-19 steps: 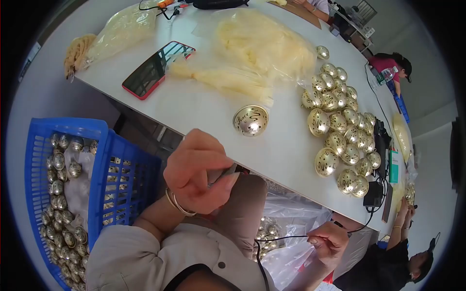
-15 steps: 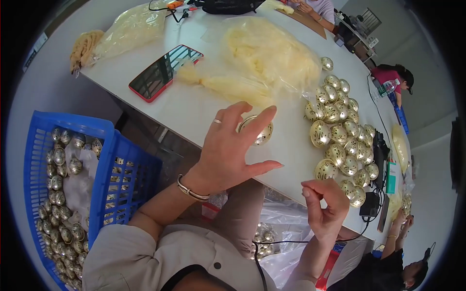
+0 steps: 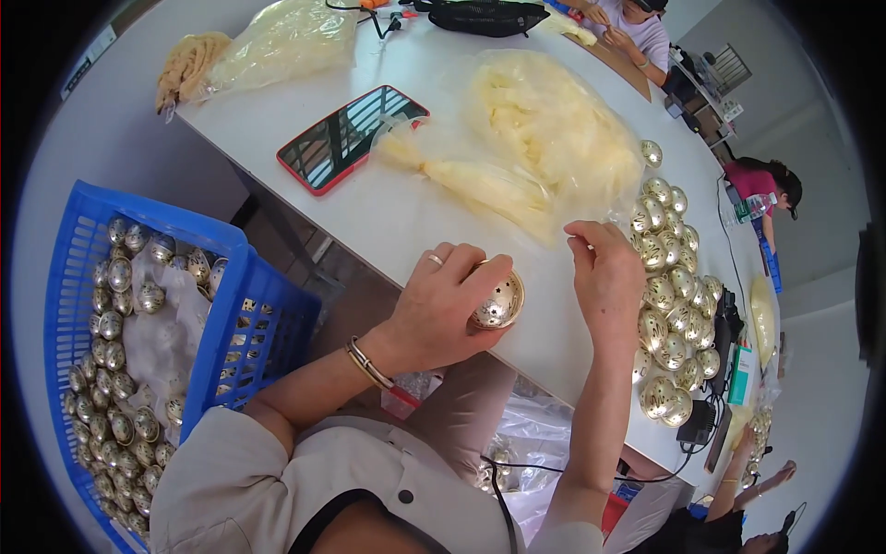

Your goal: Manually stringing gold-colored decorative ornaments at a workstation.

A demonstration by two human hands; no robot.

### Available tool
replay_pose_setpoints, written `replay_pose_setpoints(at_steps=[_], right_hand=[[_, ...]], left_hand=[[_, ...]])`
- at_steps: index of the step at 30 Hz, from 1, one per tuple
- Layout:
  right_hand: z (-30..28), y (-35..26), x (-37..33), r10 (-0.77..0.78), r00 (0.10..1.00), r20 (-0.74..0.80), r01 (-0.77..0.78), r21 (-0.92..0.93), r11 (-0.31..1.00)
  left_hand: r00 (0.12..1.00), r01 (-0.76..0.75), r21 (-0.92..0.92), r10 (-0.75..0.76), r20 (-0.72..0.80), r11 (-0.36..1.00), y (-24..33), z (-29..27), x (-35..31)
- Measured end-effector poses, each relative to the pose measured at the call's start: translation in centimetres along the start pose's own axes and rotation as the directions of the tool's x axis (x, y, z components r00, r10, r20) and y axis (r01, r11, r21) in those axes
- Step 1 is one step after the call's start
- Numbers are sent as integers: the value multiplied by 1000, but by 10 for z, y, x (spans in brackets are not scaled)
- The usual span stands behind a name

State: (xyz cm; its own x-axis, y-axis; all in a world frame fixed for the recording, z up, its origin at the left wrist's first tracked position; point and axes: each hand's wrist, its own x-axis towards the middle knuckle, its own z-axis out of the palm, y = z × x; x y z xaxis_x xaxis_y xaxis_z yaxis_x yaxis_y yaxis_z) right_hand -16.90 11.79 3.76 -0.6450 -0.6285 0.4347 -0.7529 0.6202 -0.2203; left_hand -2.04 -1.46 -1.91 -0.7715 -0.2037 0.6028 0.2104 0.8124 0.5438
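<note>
Over on the far left, a blue basket [image 3: 226,268] stands beside the bench [image 3: 540,346], loaded with patterned metallic ornaments [image 3: 120,425] and some crumpled pale plastic. Moving right, a clear bag [image 3: 281,51] lies at the bench's far left corner, and nearer us sits a phone [image 3: 351,138] in a red case, lying slantwise. Now the left hand [image 3: 443,300], ring and bangles on show, and its fingers are wrapped around one shiny pale-gold ornament [image 3: 501,300], dark-patterned and rounded, right at the bench's near edge; whether it touches the bench, I can't tell. Behind it spreads a plastic bag [image 3: 558,138] of creamy-yellow stuff. Here's the right hand [image 3: 604,268], raised just beside that bag and apart from the ornament, its fingers curled in with thumb and forefinger close together; I can't tell whether they pinch anything. Just past it, a crowd of similar gold ornaments [image 3: 669,305] covers the bench, and beyond them a person in a magenta top [image 3: 746,180] leans in.
</note>
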Motion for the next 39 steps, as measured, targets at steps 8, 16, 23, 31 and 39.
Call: replay_pose_setpoints(at_steps=[8,16,23,31,39], right_hand=[[22,8,21,-117,993,-23,112,-149,982],[29,20,11,-32,990,-134,31,-11,999],[22,27,5,30,986,-166,7,218,976],[-18,-10,-10,265,962,-67,-216,408,887],[-45,-19,-76,-172,930,326,129,151,980]], left_hand=[[979,-25,-51,35,199,998,12,10,12],[995,-96,-66,96,-14,993,-1,1,19],[998,28,523,2,-57,852,-50,-17,46],[988,102,384,-137,65,918,-68,-30,43],[993,14,428,-61,97,904,-70,-39,47]])
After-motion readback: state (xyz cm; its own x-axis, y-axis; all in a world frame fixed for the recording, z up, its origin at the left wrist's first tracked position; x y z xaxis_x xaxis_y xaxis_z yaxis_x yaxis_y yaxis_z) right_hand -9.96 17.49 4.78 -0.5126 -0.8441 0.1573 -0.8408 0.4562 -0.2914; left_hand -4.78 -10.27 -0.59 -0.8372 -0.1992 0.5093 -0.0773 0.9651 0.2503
